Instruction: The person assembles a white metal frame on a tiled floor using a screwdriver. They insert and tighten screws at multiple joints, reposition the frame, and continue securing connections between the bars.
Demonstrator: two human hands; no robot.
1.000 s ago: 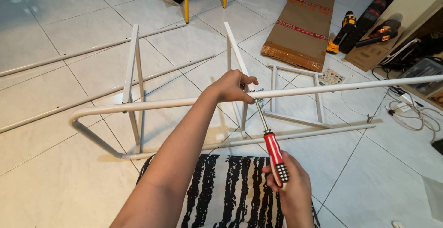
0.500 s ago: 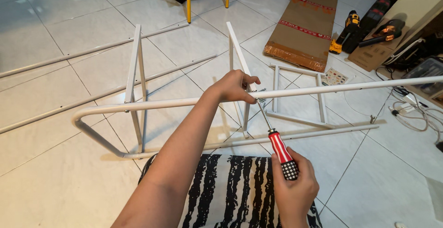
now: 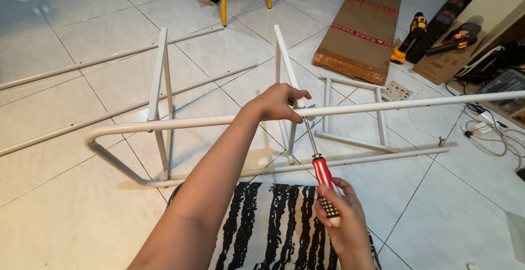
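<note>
At frame joint | left hand (image 3: 277,101) grips white tube (image 3: 180,122) | right hand (image 3: 340,218) clasps screwdriver (image 3: 319,163)

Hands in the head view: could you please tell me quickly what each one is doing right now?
Left hand: closed on the white tube at the joint.
Right hand: closed around the red-handled screwdriver.

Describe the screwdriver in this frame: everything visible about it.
The screwdriver has a red handle with a black-and-pale gridded butt end and a thin bare metal shaft. It slants up and slightly left, its tip at a screw where the white tube meets an upright. The right hand grips the handle's lower end; the left hand holds the tube beside the tip. Below lies a black-and-white striped cushion.
</note>
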